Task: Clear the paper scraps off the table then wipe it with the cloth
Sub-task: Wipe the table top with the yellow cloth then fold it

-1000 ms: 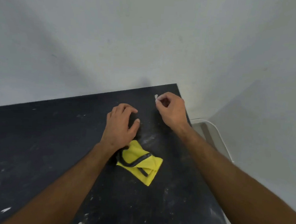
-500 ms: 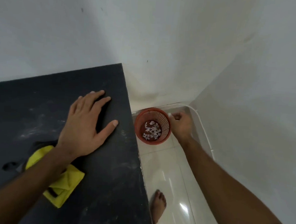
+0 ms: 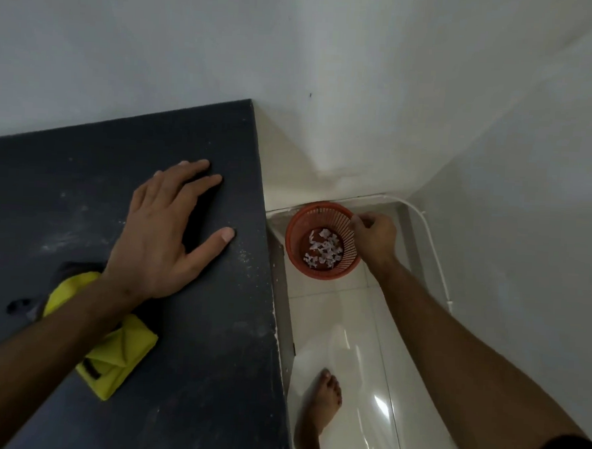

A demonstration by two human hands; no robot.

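1. Dark, dusty matte black table top [image 3: 213, 340], occupying frame from 7 to 10 o'clock; white specks near its right edge.
2. Left hand [image 3: 163, 238]: lay flat, palm down on table, fingers spread, thumb splayed toward 3 o'clock. Held nothing.
3. Crumpled yellow cloth w/ dark strap [image 3: 116, 359]: on table at 7 o'clock of left hand, partly under left forearm.
4. Round orange plastic mesh basket [image 3: 301, 221]: on floor beside table's right edge, approx. 2 o'clock of left hand.
5. Small white paper scraps [image 3: 324, 248]: heaped in basket bottom.
6. Right hand [image 3: 374, 237]: over basket rim at its 3 o'clock side, fingers curled together, tips pinched; whether anything was held, cannot tell.
7. Glossy white tiled floor [image 3: 350, 330]; bare foot [image 3: 326, 401] at 6 o'clock of basket.
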